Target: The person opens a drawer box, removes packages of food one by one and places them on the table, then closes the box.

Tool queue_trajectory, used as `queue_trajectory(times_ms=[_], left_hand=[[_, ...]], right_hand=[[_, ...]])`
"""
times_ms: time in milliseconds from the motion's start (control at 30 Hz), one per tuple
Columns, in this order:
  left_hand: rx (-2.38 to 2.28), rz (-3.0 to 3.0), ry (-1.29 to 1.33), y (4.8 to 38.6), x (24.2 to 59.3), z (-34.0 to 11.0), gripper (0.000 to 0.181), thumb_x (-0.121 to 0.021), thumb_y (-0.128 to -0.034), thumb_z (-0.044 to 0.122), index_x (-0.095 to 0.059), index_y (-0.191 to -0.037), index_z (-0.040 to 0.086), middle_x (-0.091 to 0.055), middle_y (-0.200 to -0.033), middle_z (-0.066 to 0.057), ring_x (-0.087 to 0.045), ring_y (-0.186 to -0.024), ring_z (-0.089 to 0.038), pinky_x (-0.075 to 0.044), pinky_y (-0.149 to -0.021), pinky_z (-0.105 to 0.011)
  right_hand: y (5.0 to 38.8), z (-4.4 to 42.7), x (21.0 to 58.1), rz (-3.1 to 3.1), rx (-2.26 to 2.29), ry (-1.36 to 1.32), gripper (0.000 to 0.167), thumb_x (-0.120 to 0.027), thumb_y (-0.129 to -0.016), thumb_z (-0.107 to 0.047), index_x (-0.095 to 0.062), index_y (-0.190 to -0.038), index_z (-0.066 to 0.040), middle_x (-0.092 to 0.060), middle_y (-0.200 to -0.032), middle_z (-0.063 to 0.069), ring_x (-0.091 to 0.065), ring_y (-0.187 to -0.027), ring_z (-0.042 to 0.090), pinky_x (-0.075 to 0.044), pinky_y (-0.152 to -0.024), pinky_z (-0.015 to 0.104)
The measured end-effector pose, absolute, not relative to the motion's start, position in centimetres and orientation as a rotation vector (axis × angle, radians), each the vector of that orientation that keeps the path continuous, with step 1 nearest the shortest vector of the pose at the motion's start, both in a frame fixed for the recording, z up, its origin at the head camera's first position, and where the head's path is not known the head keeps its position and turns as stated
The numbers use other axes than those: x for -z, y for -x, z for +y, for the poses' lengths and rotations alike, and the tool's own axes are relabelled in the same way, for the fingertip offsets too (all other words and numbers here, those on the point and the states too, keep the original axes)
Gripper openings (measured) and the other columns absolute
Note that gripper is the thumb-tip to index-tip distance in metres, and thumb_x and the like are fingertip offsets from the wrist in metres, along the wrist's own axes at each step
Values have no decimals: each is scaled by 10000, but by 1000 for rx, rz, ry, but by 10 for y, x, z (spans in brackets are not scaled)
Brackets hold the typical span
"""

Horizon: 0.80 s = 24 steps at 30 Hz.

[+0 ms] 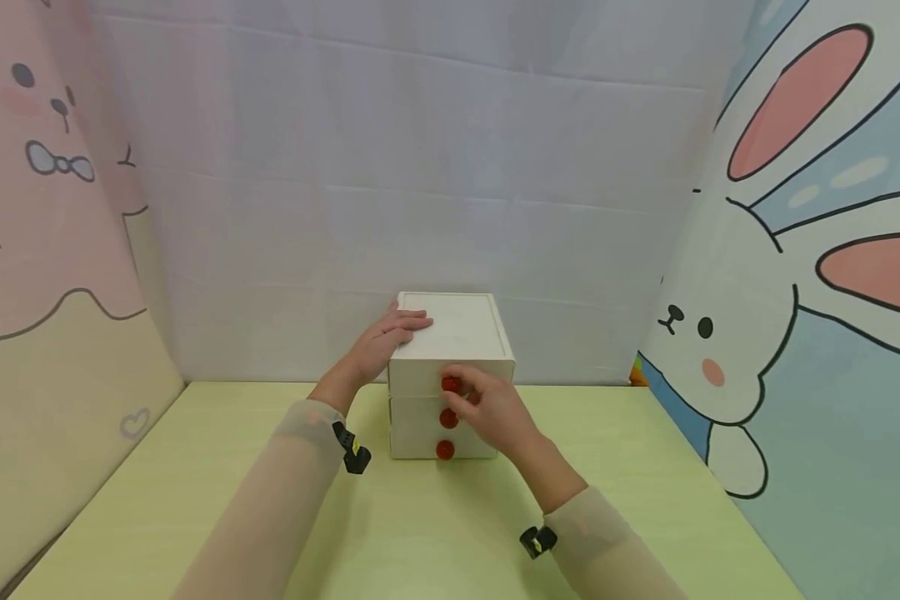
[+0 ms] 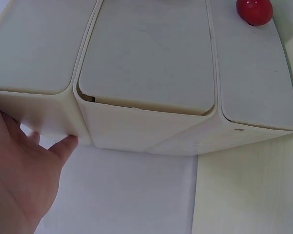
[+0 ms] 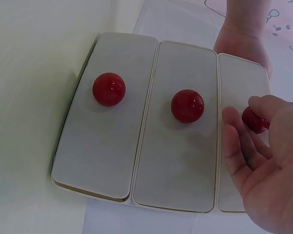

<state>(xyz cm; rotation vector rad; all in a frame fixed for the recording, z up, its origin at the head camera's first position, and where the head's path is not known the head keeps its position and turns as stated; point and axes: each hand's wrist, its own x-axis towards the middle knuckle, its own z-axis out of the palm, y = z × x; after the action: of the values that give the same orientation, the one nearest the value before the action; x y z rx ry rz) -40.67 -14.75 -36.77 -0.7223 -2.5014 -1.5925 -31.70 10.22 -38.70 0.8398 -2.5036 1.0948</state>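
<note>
A white three-drawer box (image 1: 452, 327) stands on the table, with a red round knob on each drawer front. My left hand (image 1: 381, 340) rests along the top left edge of this box, its fingers stretched over the top panel. In the left wrist view, the thumb lies against the side wall. My right hand (image 1: 497, 410) pinches the top drawer's red knob (image 3: 254, 120), partly covering it. Below it are the middle knob (image 3: 187, 106) and the bottom knob (image 3: 109, 89), neither one touched. The drawer fronts sit about level with the box's front.
The pale yellow-green table (image 1: 217, 500) spreads around the box. A white curtain (image 1: 420, 167) hangs behind it. Cartoon-printed panels stand on both sides, a pink and cream one (image 1: 52, 250) at left and a rabbit one (image 1: 727, 333) at right.
</note>
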Motion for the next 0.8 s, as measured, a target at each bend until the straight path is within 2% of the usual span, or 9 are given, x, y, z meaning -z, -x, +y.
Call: queue_trajectory(times_ms=[800], left_hand=[[1565, -2506, 701, 404, 367, -146, 484, -407, -1126, 206, -671, -1522, 115, -459, -1746, -65, 37, -1747, -261, 8, -1380, -652]], right_hand=[[313, 103, 392, -2450, -1091, -899, 310, -795, -1005, -114, -754, -1312, -118, -765, -945, 11, -655, -711, 58, -594, -686, 234]])
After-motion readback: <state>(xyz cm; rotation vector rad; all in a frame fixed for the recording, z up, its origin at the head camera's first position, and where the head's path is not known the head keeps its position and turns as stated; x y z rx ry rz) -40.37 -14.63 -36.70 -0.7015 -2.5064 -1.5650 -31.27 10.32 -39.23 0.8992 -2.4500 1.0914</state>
